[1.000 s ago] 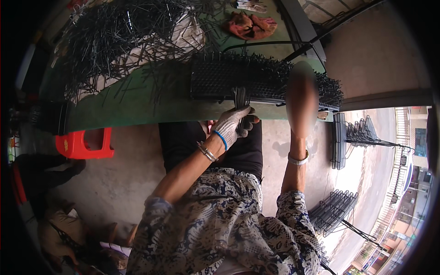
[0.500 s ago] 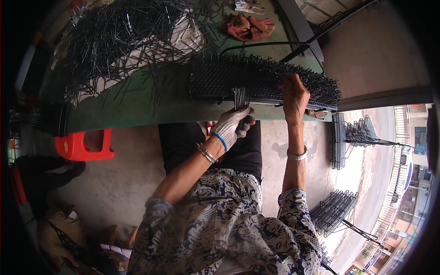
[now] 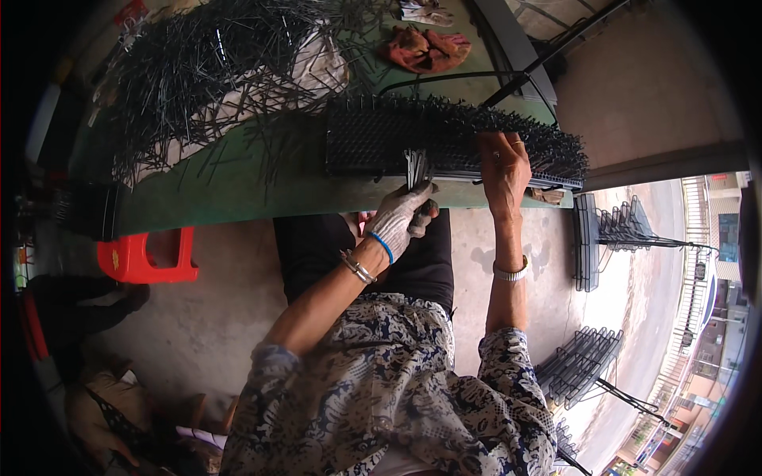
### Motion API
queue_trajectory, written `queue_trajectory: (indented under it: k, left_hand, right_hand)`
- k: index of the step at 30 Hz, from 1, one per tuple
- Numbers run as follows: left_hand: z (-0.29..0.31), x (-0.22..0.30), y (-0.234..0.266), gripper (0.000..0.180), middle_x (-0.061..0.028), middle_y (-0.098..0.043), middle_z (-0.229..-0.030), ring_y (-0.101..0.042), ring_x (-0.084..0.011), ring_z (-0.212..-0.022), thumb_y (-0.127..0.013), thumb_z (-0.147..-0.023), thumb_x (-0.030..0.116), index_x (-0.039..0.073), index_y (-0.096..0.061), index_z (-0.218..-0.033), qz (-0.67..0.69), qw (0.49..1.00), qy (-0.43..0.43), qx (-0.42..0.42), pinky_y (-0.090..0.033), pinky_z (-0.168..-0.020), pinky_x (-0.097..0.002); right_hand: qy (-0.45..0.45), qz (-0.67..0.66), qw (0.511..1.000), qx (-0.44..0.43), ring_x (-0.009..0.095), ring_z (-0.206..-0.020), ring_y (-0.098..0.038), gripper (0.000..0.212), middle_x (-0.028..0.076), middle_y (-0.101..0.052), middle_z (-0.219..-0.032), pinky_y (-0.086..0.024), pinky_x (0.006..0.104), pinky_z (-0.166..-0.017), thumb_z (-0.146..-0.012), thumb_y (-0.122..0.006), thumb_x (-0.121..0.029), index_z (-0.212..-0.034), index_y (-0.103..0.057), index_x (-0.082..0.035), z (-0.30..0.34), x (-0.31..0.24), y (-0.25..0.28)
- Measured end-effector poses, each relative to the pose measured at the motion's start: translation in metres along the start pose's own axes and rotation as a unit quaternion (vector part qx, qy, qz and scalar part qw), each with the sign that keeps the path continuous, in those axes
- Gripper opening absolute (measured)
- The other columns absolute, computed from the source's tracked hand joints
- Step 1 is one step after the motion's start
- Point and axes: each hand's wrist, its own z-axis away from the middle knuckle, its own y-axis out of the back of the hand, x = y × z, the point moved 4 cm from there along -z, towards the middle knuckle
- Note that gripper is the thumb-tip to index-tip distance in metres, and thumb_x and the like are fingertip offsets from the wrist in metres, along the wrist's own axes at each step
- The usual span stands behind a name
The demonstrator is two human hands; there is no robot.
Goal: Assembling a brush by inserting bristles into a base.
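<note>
My gloved left hand [image 3: 402,213] clamped a bundle of dark rods [image 3: 413,168] by the black perforated rack [image 3: 357,144] on the table [image 3: 230,184]. My bare right hand [image 3: 504,170] was at the rack, its grip too hidden to tell

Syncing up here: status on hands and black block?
Gloved left hand gripping thin dark strips. Bare right hand at perforated black block. Loose strips piled left of block.

Bundled rods [image 3: 413,165] slightly glossy; glove [image 3: 390,217] matt knit cloth; stool [image 3: 123,259] smooth plastic.
</note>
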Motion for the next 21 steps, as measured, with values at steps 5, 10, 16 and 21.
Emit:
queue_trajectory:
  k: [5,10,16,21]
  left_hand:
    - [0.001,0.0,-0.003,0.024,-0.0061,-0.06,-0.07,-0.042,-0.0043,-0.049,-0.061,-0.096,0.026,0.003,-0.061,-0.101,-0.009,1.0,-0.026,0.002,-0.025,-0.04,-0.0191]
    - [0.001,0.001,-0.003,0.021,-0.007,-0.063,-0.072,-0.044,-0.004,-0.049,-0.061,-0.096,0.025,0.005,-0.061,-0.101,-0.008,1.0,-0.029,0.001,-0.026,-0.039,-0.0186]
    - [0.005,0.002,-0.006,0.019,-0.0077,-0.068,-0.077,-0.048,-0.0034,-0.05,-0.061,-0.096,0.026,0.007,-0.062,-0.1,-0.02,0.999,-0.036,0.011,-0.028,-0.039,-0.0175]
    - [0.004,-0.002,-0.01,0.019,-0.0084,-0.069,-0.077,-0.048,-0.0029,-0.05,-0.06,-0.096,0.026,0.008,-0.063,-0.098,-0.046,0.998,-0.043,0.014,-0.028,-0.039,-0.017]
  right_hand:
    - [-0.032,0.078,0.996,-0.013,0.025,-0.082,-0.059,0.009,0.005,-0.06,-0.09,-0.045,0.0372,-0.072,-0.086,-0.066,-0.015,-0.094,-0.07,-0.013,0.001,0.008,-0.012]
    - [0.003,0.176,0.984,-0.005,0.025,-0.09,-0.056,0.015,0.003,-0.06,-0.097,-0.043,0.0383,-0.079,-0.087,-0.066,-0.018,-0.101,-0.072,-0.017,0.014,-0.001,-0.008]
    - [-0.126,-0.116,0.983,-0.073,0.027,-0.081,-0.06,0.018,0.009,-0.062,-0.09,-0.047,0.0365,-0.071,-0.088,-0.065,-0.014,-0.105,-0.071,-0.011,0.038,-0.025,-0.005]
    - [-0.235,-0.396,0.855,-0.237,0.012,-0.084,-0.063,0.017,0.008,-0.066,-0.088,-0.047,0.0262,-0.071,-0.09,-0.062,-0.009,-0.097,-0.066,0.005,0.05,-0.012,-0.023]
